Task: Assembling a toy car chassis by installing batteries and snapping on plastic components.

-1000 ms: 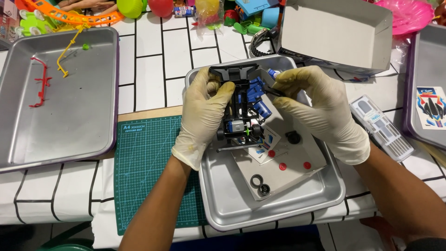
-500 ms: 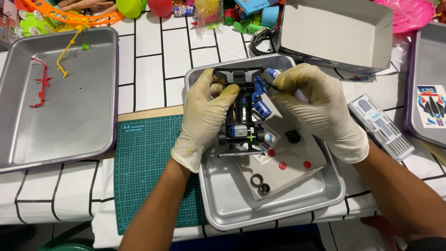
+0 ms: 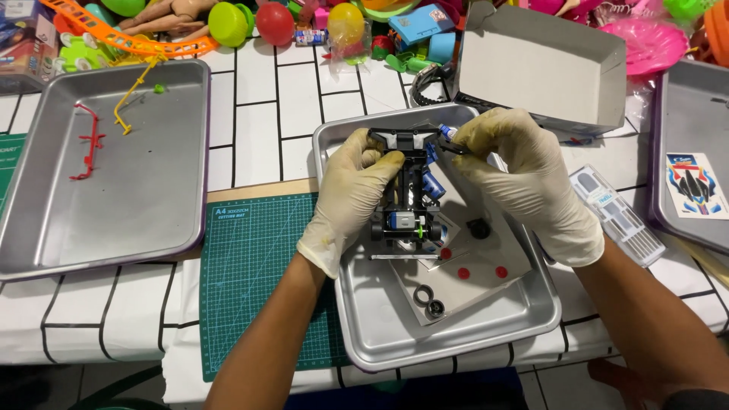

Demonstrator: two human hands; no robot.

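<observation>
- Fingers of the left hand (image 3: 351,199) were closed around the near-left side of the black toy car chassis (image 3: 406,193), thumb pressed at its front bumper, gripping it firmly.
- Fingers of the right hand (image 3: 524,182) were pinched on the chassis's far right corner, beside its blue part (image 3: 431,181); what lay under the fingertips could not be told.
- Both hands held the chassis just above the far half of the middle metal tray (image 3: 364,334), which sat at the worktop's near edge.
- Loose bits lay under it on a white sheet (image 3: 486,285): red dots (image 3: 463,272), a black wheel (image 3: 478,228) and small rings (image 3: 429,302).
- My judgement: too hard a squeeze could have snapped a thin plastic tab, and gloved fingers might have slipped.
- A dropped chassis could have scattered those small parts over the tray's rim onto the green cutting mat (image 3: 250,281).
</observation>
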